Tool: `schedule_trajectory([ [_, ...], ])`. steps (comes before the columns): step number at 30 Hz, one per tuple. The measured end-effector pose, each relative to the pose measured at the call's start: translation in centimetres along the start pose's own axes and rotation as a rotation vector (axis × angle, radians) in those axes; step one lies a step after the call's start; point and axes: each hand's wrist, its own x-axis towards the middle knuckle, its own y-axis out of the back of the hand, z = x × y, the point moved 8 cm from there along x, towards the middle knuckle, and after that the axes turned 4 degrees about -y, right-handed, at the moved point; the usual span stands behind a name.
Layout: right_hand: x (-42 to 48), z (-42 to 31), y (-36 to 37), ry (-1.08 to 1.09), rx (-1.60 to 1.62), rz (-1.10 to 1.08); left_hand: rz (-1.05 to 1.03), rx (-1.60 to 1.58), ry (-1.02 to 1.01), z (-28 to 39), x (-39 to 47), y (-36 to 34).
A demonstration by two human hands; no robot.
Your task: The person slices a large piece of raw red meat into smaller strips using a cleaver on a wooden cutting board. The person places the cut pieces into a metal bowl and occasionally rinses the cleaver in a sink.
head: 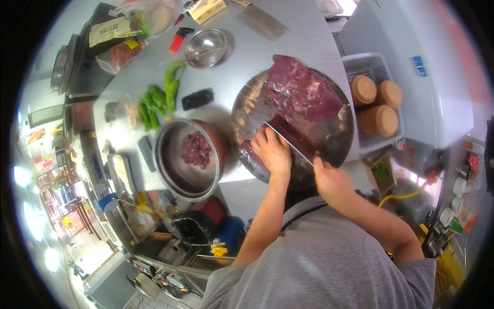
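A large slab of dark red raw meat, seemingly liver (303, 90), lies across the far part of the round chopping block (247, 104). My right hand (334, 183) grips a cleaver (290, 143) by its handle, its blade slanting over the block. Against the blade's left side, the curled fingers of my left hand (272, 150) hold down a smaller piece of raw meat (249, 152), partly hidden under that hand. Cut meat pieces (197, 150) sit inside a deep metal bowl (162, 170) left of the block.
Green peppers (154, 98) and a black object (197, 99) lie beyond the bowl. Farther back are a small steel bowl (206, 48) and another cleaver (262, 21). On the right, a plastic basket (397, 137) holds several lidded brown containers (380, 119).
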Motion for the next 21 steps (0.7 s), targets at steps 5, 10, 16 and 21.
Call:
schedule_trajectory([
  [5, 2.0, -1.0, -0.7, 0.032, -0.013, 0.039, 0.014, 0.014, 0.003, 0.2, -0.1, 0.5],
  [10, -1.4, 1.5, -1.6, -0.053, -0.073, -0.092, 0.053, 0.005, 0.002, 0.1, -0.1, 0.7],
  [16, -2.1, 3.0, 0.6, -0.054, 0.027, 0.158, 0.076, 0.005, 0.006, 0.0, -0.3, 0.6],
  [21, -2.5, 1.3, -0.5, -0.004, -0.024, 0.106, 0.059, 0.016, 0.009, 0.0, -0.5, 0.4],
])
